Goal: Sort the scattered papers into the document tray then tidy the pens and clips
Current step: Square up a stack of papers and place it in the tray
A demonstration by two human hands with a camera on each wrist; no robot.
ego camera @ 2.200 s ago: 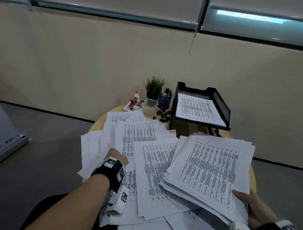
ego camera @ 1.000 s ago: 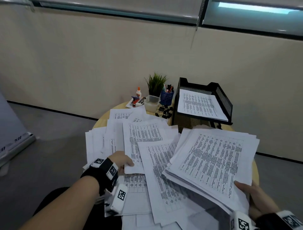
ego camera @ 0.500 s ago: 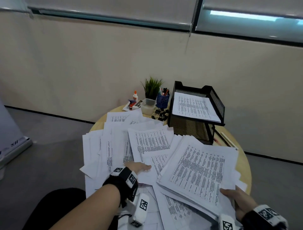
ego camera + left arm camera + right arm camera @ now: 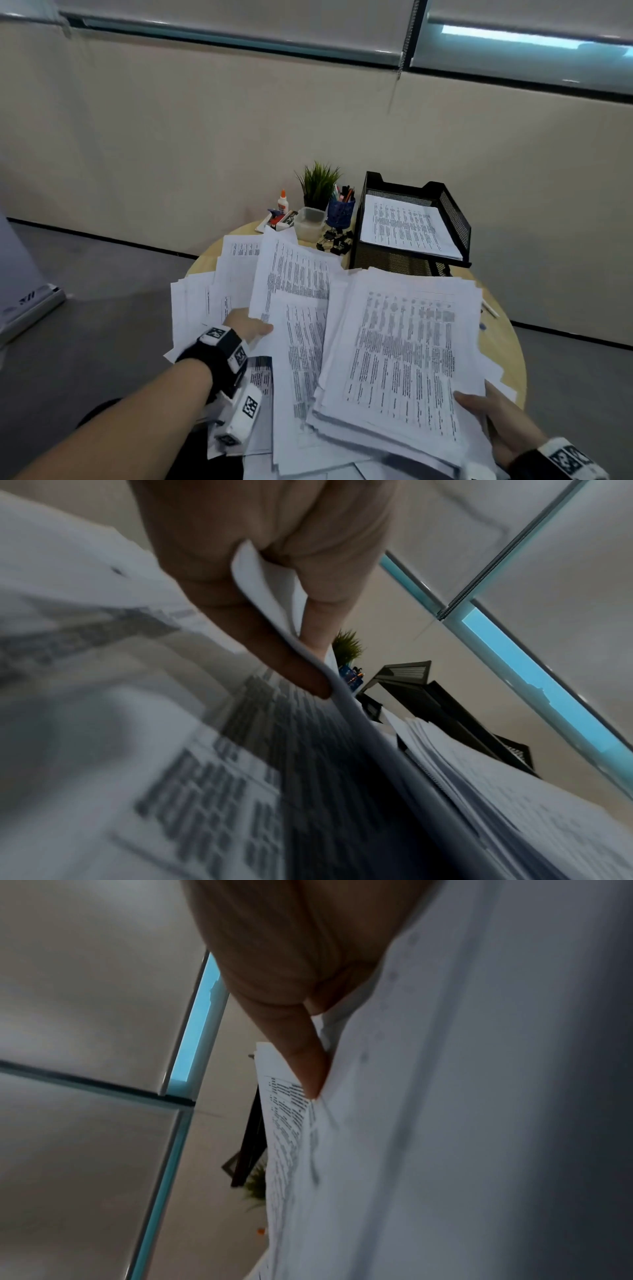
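Note:
Printed sheets lie scattered over the round wooden table (image 4: 512, 373). My left hand (image 4: 251, 329) pinches the near corner of one printed sheet (image 4: 294, 274), which stands lifted above the pile; the left wrist view shows thumb and fingers (image 4: 291, 677) clamped on that sheet (image 4: 274, 593). My right hand (image 4: 493, 421) grips the near right corner of a thick paper stack (image 4: 404, 353), thumb on top, with the thumb (image 4: 301, 1053) pressing on the paper stack (image 4: 445, 1123) in the right wrist view. A black mesh document tray (image 4: 455, 219) at the back right holds printed pages.
Behind the papers stand a blue pen cup (image 4: 340, 212), a clear plastic box (image 4: 310, 222), a small potted plant (image 4: 318, 185), a glue bottle (image 4: 283, 202) and a heap of black binder clips (image 4: 335, 241). A pen (image 4: 489, 310) lies at the table's right edge.
My left hand took hold of one sheet from the scattered pile and lifted it up toward the right. The right hand kept its hold on the stack, which shifted slightly.

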